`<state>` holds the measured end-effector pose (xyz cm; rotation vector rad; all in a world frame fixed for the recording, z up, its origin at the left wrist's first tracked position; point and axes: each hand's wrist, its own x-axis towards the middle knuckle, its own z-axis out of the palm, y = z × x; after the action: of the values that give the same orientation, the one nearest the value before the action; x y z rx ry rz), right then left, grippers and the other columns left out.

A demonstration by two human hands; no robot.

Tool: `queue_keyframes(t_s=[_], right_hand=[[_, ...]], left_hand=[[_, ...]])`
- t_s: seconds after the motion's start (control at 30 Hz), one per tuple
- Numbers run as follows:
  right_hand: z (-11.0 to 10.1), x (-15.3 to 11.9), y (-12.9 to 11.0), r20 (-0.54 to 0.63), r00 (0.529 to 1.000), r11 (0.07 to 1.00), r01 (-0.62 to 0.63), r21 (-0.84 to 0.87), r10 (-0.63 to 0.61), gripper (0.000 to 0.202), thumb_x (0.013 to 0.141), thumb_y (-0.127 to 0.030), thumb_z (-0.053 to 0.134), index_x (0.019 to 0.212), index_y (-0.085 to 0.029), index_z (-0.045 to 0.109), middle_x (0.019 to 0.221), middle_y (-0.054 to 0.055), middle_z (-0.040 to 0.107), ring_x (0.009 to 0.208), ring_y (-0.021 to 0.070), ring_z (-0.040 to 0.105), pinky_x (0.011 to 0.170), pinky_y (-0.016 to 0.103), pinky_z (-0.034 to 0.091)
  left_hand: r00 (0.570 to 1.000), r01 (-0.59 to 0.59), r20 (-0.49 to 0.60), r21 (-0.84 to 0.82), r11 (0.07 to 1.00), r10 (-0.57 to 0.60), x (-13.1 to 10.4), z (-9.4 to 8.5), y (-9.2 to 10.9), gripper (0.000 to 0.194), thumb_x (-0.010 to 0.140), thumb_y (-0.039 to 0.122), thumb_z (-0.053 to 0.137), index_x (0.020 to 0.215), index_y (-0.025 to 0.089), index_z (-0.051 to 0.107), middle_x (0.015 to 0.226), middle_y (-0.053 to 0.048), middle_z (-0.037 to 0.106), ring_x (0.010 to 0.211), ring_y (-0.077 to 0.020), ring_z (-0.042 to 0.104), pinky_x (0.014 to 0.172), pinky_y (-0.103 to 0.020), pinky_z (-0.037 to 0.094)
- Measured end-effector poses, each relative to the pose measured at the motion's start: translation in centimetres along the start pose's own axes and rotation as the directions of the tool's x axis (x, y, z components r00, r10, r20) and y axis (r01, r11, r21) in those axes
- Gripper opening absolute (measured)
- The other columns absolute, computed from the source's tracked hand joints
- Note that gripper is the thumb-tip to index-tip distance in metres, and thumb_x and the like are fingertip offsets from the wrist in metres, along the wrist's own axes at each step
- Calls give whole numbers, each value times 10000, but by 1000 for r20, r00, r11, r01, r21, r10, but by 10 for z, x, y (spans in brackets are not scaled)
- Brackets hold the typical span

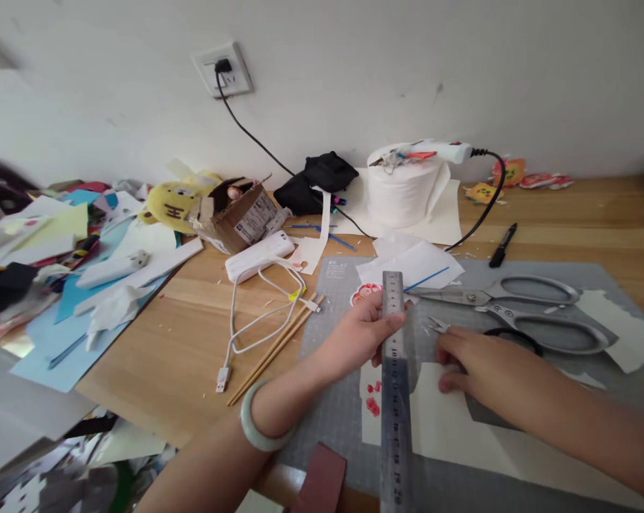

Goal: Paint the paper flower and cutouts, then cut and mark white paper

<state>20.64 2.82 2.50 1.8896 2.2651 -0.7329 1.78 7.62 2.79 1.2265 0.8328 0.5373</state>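
My left hand (pixel 372 328) is closed around the upper part of a metal ruler (pixel 395 413), thumb across its face. The ruler points away from me over the cutting mat (pixel 333 349). Beside it lies a white paper strip with red pieces (pixel 372 406), and a red-and-white round cutout (pixel 365 293) shows just beyond my left fingers. My right hand (pixel 471 363) has its fingers curled low over cream paper (pixel 444 420). A small metal tip (pixel 438 325) and a black loop (pixel 514 335) show behind it. What its fingers hold, if anything, is hidden.
Large silver scissors (pixel 536 292) lie right of the ruler, with a black pen (pixel 504 246) beyond. Behind stands a paper roll (pixel 404 189) carrying a corded white tool (pixel 444 151). To the left are a white power bank (pixel 261 256), wooden sticks (pixel 273 349) and a cardboard box (pixel 247 217).
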Motion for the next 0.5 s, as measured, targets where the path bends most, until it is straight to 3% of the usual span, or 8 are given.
queue_keyframes(t_s=[0.23,0.37,0.5], right_hand=[[1,6,-9,-10,1000,1000,-17,-8,17,139,678,-93,566,597,-205,566,681,25,664,641,198,634,544,270,351],[8,7,-6,-151,988,997,17,-74,-28,143,730,-97,553,632,-195,590,676,43,681,629,208,655,538,277,369],[13,14,-1,-240,968,993,53,-109,-77,147,775,-114,532,675,-192,606,678,43,685,652,216,661,561,291,392]], left_hand=[[996,12,90,-31,999,-9,7,-5,-8,208,856,353,560,859,168,465,553,94,401,372,-40,359,349,-151,311],[998,0,59,-117,993,7,7,-3,-6,209,817,311,611,851,151,481,601,79,445,450,-34,394,425,-136,323],[1000,3,12,-174,985,-1,7,10,-16,307,809,286,601,1021,173,410,662,67,538,466,-62,468,460,-161,379]])
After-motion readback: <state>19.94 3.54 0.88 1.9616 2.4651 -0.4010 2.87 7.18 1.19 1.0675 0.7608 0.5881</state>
